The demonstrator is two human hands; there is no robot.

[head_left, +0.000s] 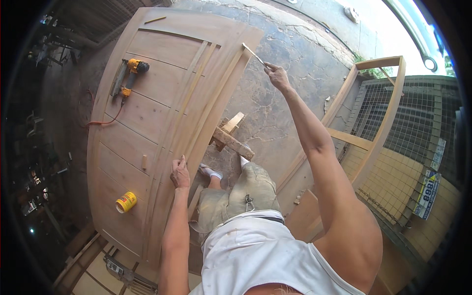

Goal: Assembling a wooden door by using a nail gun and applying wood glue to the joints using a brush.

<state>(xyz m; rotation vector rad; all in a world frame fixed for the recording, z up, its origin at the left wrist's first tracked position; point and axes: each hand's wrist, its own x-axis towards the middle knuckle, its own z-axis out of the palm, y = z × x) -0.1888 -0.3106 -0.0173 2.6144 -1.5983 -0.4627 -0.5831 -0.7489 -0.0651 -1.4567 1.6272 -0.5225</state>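
Observation:
A large pale wooden panel door (129, 130) lies flat, raised above the floor, on my left. My right hand (278, 77) is closed around a thin, light-coloured stick (254, 54), whose far tip reaches the door's far right corner. Whether it is a wood strip or a slim tool I cannot tell. My left hand (180, 174) rests by the door's near right edge, fingers curled and pressed together beside long narrow wood strips (194, 81). What those fingers pinch, if anything, is too small to make out.
A yellow-and-black nail gun (131, 78) with an orange hose (109, 122) lies on the door, as do a yellow can (126, 202) and a small wood block (144, 162). A rough wooden trestle (233, 140) stands by my feet. On the right, a wooden frame (378, 140) leans near wire mesh.

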